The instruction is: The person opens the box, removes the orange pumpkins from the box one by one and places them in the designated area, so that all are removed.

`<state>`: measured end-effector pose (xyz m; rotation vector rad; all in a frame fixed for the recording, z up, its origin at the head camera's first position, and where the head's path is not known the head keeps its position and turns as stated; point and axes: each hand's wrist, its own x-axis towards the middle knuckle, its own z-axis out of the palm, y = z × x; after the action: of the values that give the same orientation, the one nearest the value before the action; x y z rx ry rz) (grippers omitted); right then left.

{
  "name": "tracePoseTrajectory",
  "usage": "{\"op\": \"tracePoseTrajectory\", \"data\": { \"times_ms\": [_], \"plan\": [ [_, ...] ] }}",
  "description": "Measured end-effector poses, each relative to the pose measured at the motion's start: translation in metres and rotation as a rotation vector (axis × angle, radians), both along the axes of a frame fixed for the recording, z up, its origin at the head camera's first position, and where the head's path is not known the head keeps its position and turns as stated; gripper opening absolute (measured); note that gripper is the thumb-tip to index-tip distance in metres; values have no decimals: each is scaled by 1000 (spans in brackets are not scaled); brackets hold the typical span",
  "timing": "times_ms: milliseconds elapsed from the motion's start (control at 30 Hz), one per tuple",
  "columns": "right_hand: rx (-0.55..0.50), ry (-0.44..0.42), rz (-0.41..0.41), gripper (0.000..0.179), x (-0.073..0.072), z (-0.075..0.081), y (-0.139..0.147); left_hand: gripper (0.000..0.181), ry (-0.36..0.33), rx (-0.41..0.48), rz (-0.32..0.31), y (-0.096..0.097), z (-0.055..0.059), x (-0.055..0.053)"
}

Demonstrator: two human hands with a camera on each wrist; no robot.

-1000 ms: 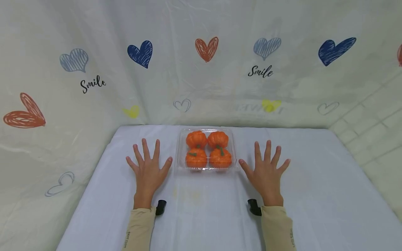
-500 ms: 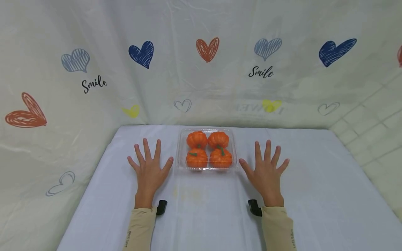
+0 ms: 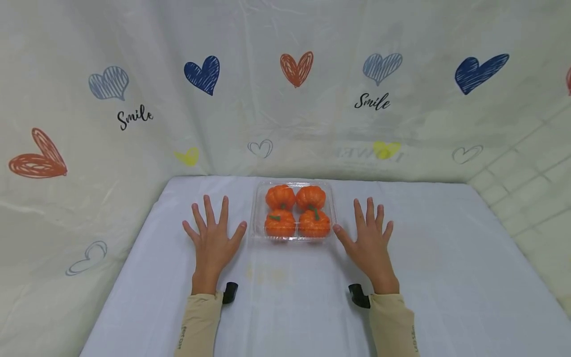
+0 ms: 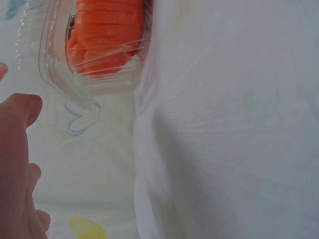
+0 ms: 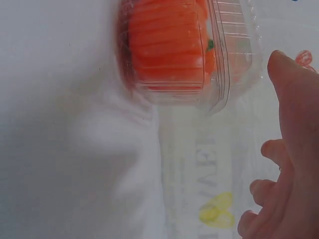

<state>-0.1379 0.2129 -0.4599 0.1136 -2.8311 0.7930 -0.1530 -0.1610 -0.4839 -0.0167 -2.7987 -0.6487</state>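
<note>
A clear plastic clamshell box point(image 3: 292, 239) sits near the far edge of the table, with several small orange pumpkins point(image 3: 280, 224) inside in two rows. Green stems show on some of them. To the box's left is my left hand point(image 3: 213, 248), fingers spread and straight, its thumb a little apart from the box. My right hand point(image 3: 369, 248) is spread on the other side, its thumb tip close to the box's right wall; whether it touches cannot be told. Both wrist views show a pumpkin point(image 4: 107, 35) through the box's side. Neither hand holds anything.
A white cloth covers the table point(image 3: 285, 307). Behind it hangs a pale curtain point(image 3: 241, 114) printed with hearts and "Smile" lettering. A small black device point(image 3: 230, 293) is worn at the left wrist, and another black device point(image 3: 359, 296) at the right.
My right hand has shifted left, bringing its thumb closer to the box. My left hand stays beside the box almost unmoved, and the view has shifted very slightly.
</note>
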Motion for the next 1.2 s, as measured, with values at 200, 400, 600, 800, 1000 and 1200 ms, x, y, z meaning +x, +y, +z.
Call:
{"op": "tracePoseTrajectory", "data": {
  "times_ms": [200,400,600,800,1000,1200],
  "plan": [
    [-139,-14,84,97,2,1,-12,89,-13,22,-20,3,2,0],
    [-320,-40,189,104,3,3,-30,90,-23,36,-22,2,2,1],
    [-358,-65,226,109,1,-5,-39,90,10,51,-29,4,3,-1],
    [-360,-57,216,113,2,-10,-43,89,45,97,-56,8,8,0],
    [-344,-89,170,110,3,-11,-45,92,55,162,-81,12,9,1],
    [-347,-90,167,110,-1,-14,-45,100,50,349,-160,21,7,4]
  ]
}}
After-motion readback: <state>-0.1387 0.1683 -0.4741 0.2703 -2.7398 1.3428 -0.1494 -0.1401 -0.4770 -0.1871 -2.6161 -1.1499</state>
